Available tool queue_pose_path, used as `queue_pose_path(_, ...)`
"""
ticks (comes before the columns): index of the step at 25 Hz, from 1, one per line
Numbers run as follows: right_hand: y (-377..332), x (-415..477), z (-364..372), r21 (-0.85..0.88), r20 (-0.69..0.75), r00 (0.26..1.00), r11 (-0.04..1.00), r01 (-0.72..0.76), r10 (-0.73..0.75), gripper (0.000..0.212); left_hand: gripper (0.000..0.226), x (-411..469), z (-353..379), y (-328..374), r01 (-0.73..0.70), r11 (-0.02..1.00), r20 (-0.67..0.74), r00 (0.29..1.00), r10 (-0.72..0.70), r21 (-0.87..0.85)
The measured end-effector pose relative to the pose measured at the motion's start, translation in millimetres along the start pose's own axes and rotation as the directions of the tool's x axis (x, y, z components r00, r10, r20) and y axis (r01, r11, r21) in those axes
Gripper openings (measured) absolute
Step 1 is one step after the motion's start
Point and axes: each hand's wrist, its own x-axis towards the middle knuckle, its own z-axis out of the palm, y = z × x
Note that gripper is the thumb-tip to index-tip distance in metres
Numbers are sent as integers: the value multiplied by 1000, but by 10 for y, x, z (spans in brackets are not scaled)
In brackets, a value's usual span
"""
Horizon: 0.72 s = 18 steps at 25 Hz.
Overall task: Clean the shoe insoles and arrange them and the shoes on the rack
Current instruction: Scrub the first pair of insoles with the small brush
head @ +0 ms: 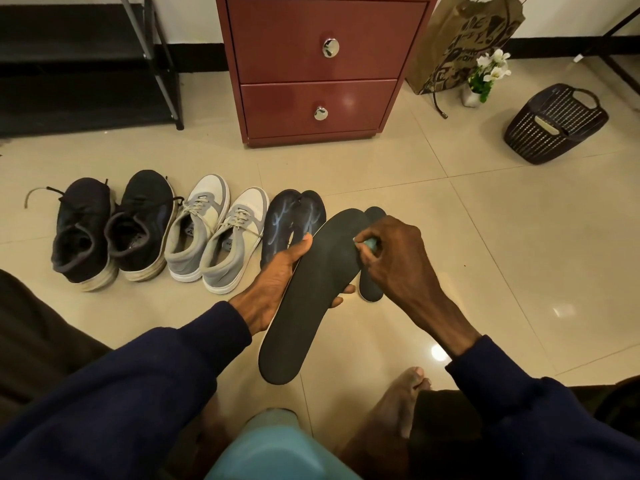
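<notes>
**Insole in your left hand, teal wiper in your right**

You hold the black insole (304, 306) above the floor, toe end pointing away from you and heel end towards you. Your left hand (273, 282) grips it from underneath: the thumb lies on its left edge and two fingertips (341, 296) show past its right edge. Your right hand (394, 258) is curled tight, pinching a small teal wiper (371, 244) against the insole's upper right part.

A second dark insole (371, 291) lies on the tiled floor (485, 254) just beyond, partly hidden by the first insole and your right hand. To its left, three pairs stand in a row: dark shoes with blue markings (294, 218), grey-and-white sneakers (214, 233), then black sneakers (110, 230).

The black rack (86, 53) stands at the far left, well apart from the shoes. Beside it is a red-brown drawer cabinet (318, 71), then a paper bag (464, 43), a small pot of white flowers (485, 76) and a dark basket (554, 126).
</notes>
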Motion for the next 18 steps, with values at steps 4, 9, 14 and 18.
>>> queue_pose_path(4, -106, -66, 27, 104, 225, 967, 990, 98, -119, 8, 62, 16, -19, -15, -2, 1000, -31, 1000, 2, 6)
queue_pose_path(9, 96, 86, -65, -63, -16, 998, 996, -69, 68, 12, 65, 29, -17, -15, 20, 1000, 14, 1000, -19, -23)
queue_pose_path(14, -108, -86, 32, 116, 250, 961, 989, 93, -120, 8, 63, 27, -31, -19, 4, 1000, -34, 999, -4, -4)
queue_pose_path(18, 63, 54, -23, -37, -40, 998, 998, -44, 43, 10, 66, -13, 16, 23, 24, 1000, 12, 1000, -24, 0)
